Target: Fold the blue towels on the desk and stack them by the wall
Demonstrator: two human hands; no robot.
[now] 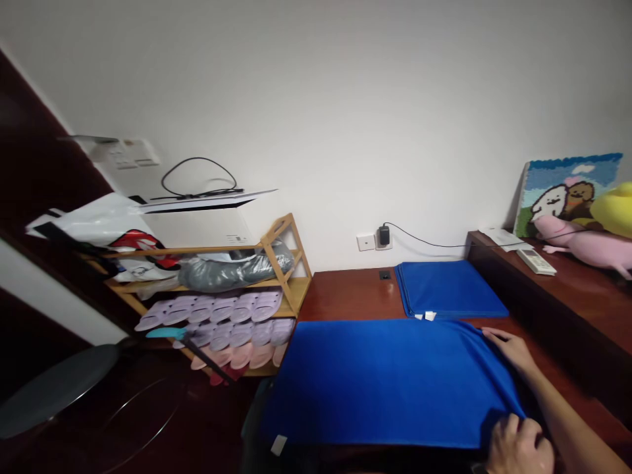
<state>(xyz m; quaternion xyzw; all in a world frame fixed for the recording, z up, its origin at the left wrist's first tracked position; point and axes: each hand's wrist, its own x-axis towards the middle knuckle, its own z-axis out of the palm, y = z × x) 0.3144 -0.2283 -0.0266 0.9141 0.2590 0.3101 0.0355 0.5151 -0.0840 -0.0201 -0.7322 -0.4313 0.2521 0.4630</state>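
Observation:
A bright blue cloth (390, 382) lies spread over the reddish-brown tabletop, with a white tag (279, 445) at its near left corner. At the cloth's right side, my right hand (516, 352) pinches the far edge between thumb and fingers, and folds run down from there. Nearer to me, my left hand (521, 446) has its fingers curled on the near right corner of the same cloth. The fingertips of that hand are partly hidden. Behind the spread cloth rests a folded blue cloth stack (449, 288) with small white tags at its front edge.
Left of the table stands a wooden rack (291, 263) holding several purple and pink slippers (257, 305), bags and a white box (197, 227). A raised ledge (582, 289) on the right carries a remote (536, 261) and a pink plush toy (587, 245). A black plug (384, 235) sits in the wall.

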